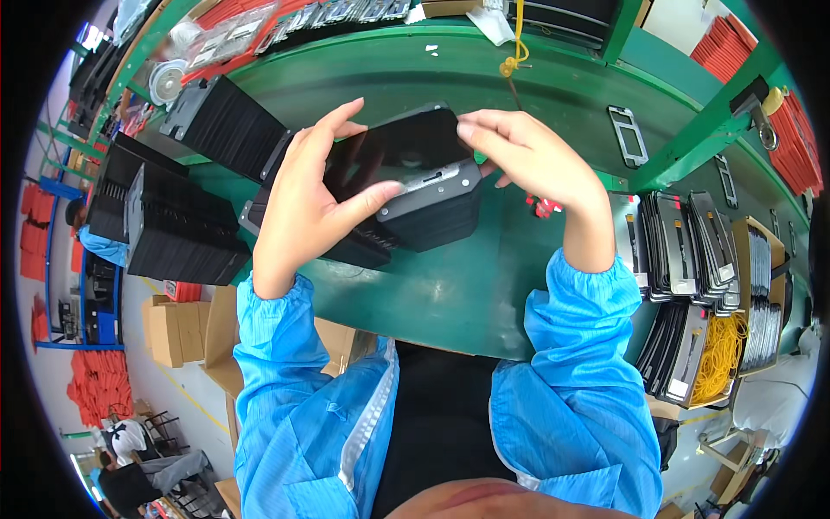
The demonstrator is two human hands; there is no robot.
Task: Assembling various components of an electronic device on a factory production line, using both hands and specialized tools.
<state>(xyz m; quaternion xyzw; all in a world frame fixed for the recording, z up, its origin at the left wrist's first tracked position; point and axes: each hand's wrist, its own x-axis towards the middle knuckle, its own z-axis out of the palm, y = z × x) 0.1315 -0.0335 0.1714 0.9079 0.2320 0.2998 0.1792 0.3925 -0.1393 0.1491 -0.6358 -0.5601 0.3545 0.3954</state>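
A glossy black flat panel [393, 147] with a grey metal strip along its near edge lies tilted on top of a stack of similar black panels [437, 221]. My left hand [307, 195] spans its left side, thumb pressed on the near strip and fingers over the far side. At the right end, my right hand [532, 156] has its thumb and bent fingers closed on the panel's far right corner. Some of the right fingertips are hidden behind that corner. Just below the right hand are small red pieces [542, 206], too small to name.
Stacks of black panels [181, 229] stand on the left of the green bench [467, 303]. A yellow cord [512, 65] hangs at the back. To the right are a green post [700, 130], thin metal frames [627, 137], piled panels [674, 242] and a box of yellow bands [718, 355].
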